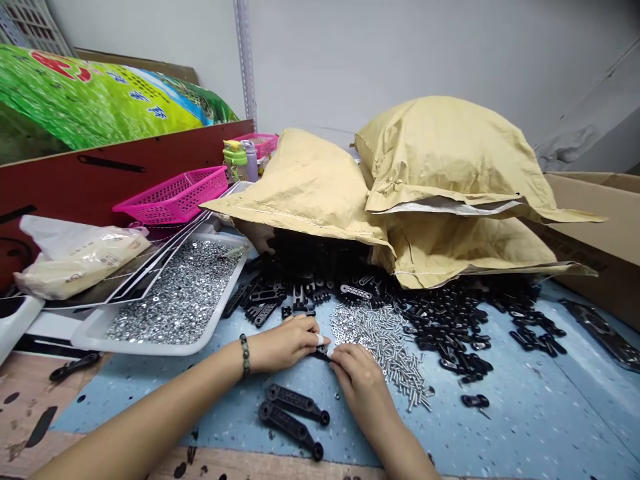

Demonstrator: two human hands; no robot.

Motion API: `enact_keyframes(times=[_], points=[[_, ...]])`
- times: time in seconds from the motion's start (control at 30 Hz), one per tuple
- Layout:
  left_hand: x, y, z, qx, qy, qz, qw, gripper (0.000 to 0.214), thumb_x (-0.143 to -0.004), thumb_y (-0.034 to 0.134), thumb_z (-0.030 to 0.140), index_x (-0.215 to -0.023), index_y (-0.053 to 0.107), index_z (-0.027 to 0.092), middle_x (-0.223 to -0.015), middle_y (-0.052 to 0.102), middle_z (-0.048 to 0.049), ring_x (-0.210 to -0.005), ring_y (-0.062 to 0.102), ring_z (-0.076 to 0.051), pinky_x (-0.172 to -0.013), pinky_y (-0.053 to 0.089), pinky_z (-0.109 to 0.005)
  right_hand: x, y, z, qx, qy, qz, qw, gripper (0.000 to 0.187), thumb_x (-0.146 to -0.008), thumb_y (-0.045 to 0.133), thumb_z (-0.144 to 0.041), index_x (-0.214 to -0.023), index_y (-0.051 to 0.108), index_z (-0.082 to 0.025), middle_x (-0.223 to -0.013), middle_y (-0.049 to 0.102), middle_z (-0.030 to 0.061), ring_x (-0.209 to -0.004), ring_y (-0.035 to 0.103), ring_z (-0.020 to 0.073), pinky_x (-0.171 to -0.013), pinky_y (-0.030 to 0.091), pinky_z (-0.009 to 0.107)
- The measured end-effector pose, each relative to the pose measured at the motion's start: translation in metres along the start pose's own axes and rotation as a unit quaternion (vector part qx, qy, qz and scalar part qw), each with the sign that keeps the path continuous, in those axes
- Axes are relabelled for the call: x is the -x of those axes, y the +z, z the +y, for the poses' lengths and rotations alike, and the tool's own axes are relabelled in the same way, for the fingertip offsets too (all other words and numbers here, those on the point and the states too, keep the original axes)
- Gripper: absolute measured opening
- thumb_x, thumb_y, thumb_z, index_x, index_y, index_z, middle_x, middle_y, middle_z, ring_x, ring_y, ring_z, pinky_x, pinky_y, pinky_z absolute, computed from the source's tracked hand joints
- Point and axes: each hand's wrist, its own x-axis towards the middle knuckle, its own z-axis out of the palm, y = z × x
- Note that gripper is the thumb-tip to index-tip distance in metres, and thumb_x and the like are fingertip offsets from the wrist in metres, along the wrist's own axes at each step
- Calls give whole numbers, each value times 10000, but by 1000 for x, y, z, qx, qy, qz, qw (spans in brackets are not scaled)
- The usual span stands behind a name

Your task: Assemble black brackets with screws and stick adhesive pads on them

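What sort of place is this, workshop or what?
Probably a small hand-assembly workspace, perhaps in a storeroom. Black plastic brackets and steel screws lie loose on a blue mat, beside a tray of nuts or washers, with paper sacks piled behind.

I read the scene as bright and evenly lit, the light soft and apparently from above. The pale wall [380,60] turns a little greyer toward the right. Deepest shadow sits under the kraft paper bags [450,160], where the black plastic parts [310,250] sink into near-black and lose their edges. Steel nuts [175,293] in the white plastic tray [90,340] sparkle with small glints; the loose screws [380,353] catch light too but look sharp. Wide-angle distortion leans the shelf upright [245,60] and stretches the frame corners, the outer edges slightly softer than the centre
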Motion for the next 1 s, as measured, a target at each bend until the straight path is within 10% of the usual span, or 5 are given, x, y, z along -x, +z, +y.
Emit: enact_keyframes(times=[0.1,0.27,0.6,0.77,1.0], points=[[10,-6,4,3,0,-16,1000,256,-927,453,236,-1053,673,273,-943,598,-38,-912,542,-200,-865,407,-298,-11,-9,5,-11,6,-24,1000,159,-905,476,-185,-909,628,-231,-902,632,56,-855,585,202,-753,487,336],[27,-18,22,30,-30,-48,998,297,-872,535,235,-1151,633,271,-1011,609,-49,-972,559,-219,-899,418,-319,-60,-32,46,103,124,119,980,282,-889,456,-227,-1132,583,-163,-1135,580,162,-1047,511,304,-893,414,489],[-48,2,31,339,-173,221,898,313,-906,394,438,-1032,518,179,-1061,612,-82,-1026,566,-217,-919,436,-360,-49,-35,32,90,103,62,989,217,-911,456,-320,-991,645,-252,-947,675,28,-829,626,180,-740,497,272],[-54,8,31,331,-176,198,906,223,-917,335,390,-906,446,196,-738,530,10,-657,540,-144,-674,479,-298,-57,-67,92,173,227,148,947,240,-885,441,-247,-1004,622,-145,-911,639,142,-890,576,273,-823,438,411],[-33,4,21,224,-174,222,933,190,-845,465,327,-983,508,204,-958,536,-27,-900,519,-190,-840,425,-328,-68,-65,100,126,222,128,958,275,-810,458,-146,-1020,637,-145,-891,628,125,-883,595,258,-818,443,377]])
